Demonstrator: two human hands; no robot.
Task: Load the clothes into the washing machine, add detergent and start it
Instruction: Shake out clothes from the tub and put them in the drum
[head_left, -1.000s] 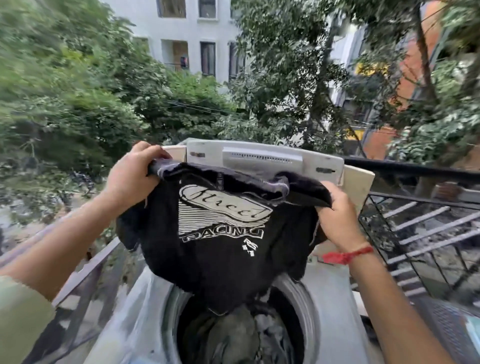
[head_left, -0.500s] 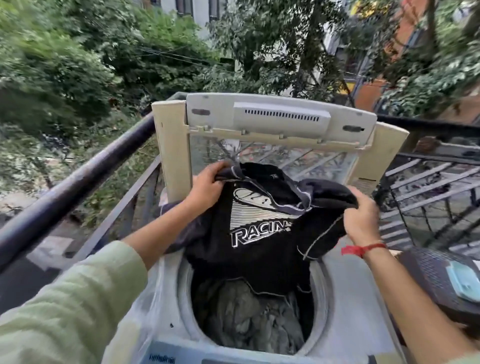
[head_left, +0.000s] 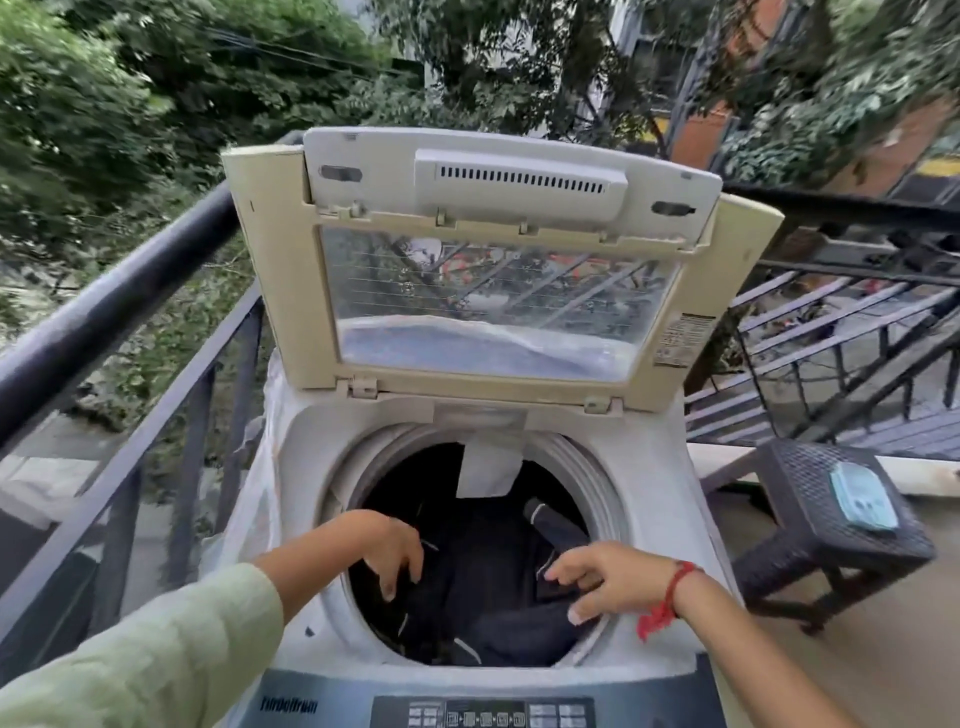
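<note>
balcony (head_left: 883, 654) washing machine (head_left: 657, 519), dark clothes (head_left: 483, 561) inside

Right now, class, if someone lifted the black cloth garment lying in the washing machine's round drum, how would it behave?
The black cloth garment would probably sag and drape, since it lies crumpled in soft folds. It likely feels light for its size, as the fabric looks thin.

Both hands hang over the mouth of a washing machine (head_left: 654, 519), the left hand (head_left: 395, 551) and right hand (head_left: 597, 577) side by side above clothes (head_left: 488, 582) lying in the drum. The raised lid (head_left: 488, 270) stands beyond the hands, and the control panel (head_left: 483, 714) lies nearer than them. A railing (head_left: 114, 306) runs off to the left of the left hand. A stool (head_left: 810, 493) bearing a small flat object (head_left: 862, 501) stands to the right of the right hand.
</note>
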